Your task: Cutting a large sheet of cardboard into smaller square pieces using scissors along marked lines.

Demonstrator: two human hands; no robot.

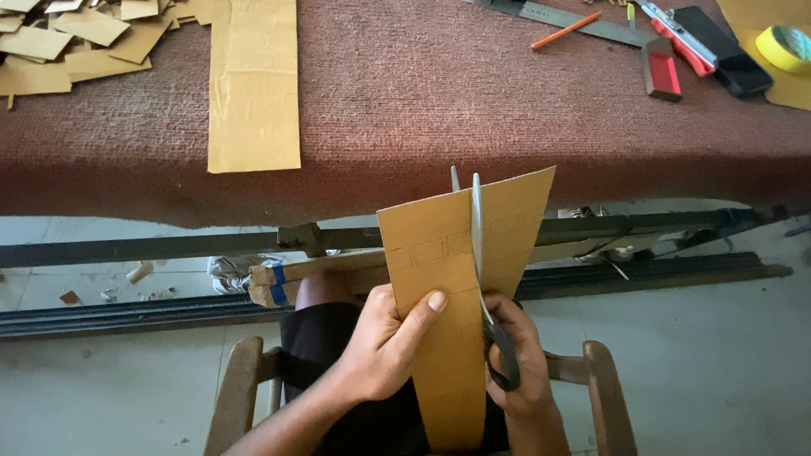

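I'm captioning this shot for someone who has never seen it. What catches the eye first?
In the centre foreground, the left hand holds up a tan cardboard strip while the right hand runs scissors up its middle. Beyond lies a maroon-covered table with a long cardboard sheet and a yellow tape roll at far right.

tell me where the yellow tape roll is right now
In the head view the yellow tape roll lies at the table's far right edge on a piece of cardboard, just right of the black phone.
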